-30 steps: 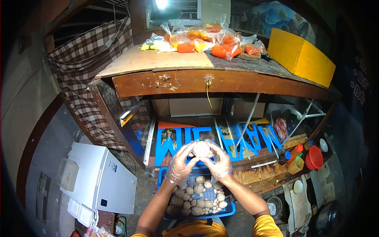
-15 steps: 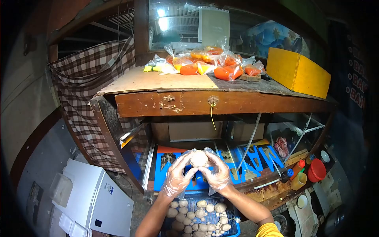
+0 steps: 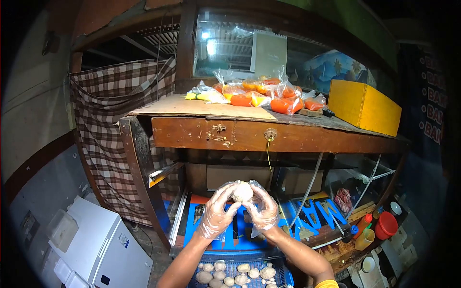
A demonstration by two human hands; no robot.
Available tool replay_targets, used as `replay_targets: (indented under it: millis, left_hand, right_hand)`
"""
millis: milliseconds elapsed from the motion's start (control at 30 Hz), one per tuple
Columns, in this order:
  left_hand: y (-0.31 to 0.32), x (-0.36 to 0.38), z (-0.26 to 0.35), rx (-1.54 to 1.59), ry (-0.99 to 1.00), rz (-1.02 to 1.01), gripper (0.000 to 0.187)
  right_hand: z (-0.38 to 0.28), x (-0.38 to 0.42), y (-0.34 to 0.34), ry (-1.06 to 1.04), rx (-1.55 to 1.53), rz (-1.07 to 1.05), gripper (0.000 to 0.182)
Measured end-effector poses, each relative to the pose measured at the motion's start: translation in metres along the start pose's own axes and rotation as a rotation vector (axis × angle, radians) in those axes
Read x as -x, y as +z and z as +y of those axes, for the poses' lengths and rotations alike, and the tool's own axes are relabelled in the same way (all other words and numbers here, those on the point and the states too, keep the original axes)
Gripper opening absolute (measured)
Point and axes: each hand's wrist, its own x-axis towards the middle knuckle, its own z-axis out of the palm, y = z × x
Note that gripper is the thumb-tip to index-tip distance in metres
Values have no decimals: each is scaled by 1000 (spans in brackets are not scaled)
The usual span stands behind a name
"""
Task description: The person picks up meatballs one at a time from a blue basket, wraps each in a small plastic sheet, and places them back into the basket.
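A large, pale, round meatball (image 3: 243,192) is held up between both hands, above the blue basket. My left hand (image 3: 217,215), in a clear plastic glove, curves around its left side with the thumb beneath. From the right, my right hand (image 3: 263,212), gloved the same way, cups the ball with its thumb low too. Below the forearms is a blue plastic basket (image 3: 289,277), partly cut off by the frame's lower edge. Several pale meatballs (image 3: 241,279) of mixed sizes lie in it.
A wooden stall counter (image 3: 201,131) stands ahead, with bags of red and orange sauce (image 3: 286,105) and a yellow box (image 3: 362,108) on top. A white chest freezer (image 3: 91,242) is at left. Sauce bottles (image 3: 363,224) and a red container (image 3: 385,225) stand at right.
The view has tilted upward, so the counter and basket appear lower in the frame and less of the basket shows. Both hands still hold the meatball in nearly the same pose.
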Motion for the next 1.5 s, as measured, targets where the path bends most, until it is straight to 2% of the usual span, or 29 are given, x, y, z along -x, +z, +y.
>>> replay_targets:
  millis: [200, 400, 600, 667, 767, 867, 933, 1000, 1067, 1100, 1167, 1267, 1433, 1500]
  left_hand:
    - [3, -11, -15, 93, -29, 8, 48]
    - [11, -23, -39, -57, 104, 59, 46]
    - [19, -34, -69, -103, 134, 74, 44]
    - [24, -38, -80, -123, 169, 89, 45]
    - [30, -47, -90, -106, 218, 132, 47]
    - [35, -55, -95, -233, 230, 172, 49]
    - [39, -58, -100, -361, 216, 173, 50]
    - [44, -63, -108, -405, 249, 200, 49]
    - [51, -66, -118, -437, 279, 250, 35]
    - [56, -67, -122, -440, 277, 251, 35]
    - [62, -71, -131, -447, 280, 265, 19]
    - [69, -76, -140, -453, 254, 210, 13]
    - [71, -68, -135, -592, 273, 332, 24]
    - [66, -66, -123, -476, 70, 219, 36]
  right_hand:
    - [14, -11, 10, -30, -84, 50, 53]
    - [48, -22, 18, -58, -50, 104, 53]
    - [62, -39, 26, -78, 34, 96, 49]
    - [73, -46, 34, -47, -157, 129, 48]
    - [86, -56, 41, 13, -118, 135, 48]
    - [104, -67, 44, 88, 20, 93, 57]
    - [116, -72, 54, 37, -153, 163, 58]
    - [126, -75, 58, 44, -167, 183, 57]
    - [136, -81, 60, 52, -178, 203, 56]
    - [140, -84, 59, 74, -122, 195, 55]
    - [148, -88, 58, 93, -73, 177, 53]
    - [154, -94, 57, 156, -88, 190, 50]
    - [165, -85, 52, 133, 21, 200, 47]
    - [146, -83, 42, 183, 77, 132, 44]
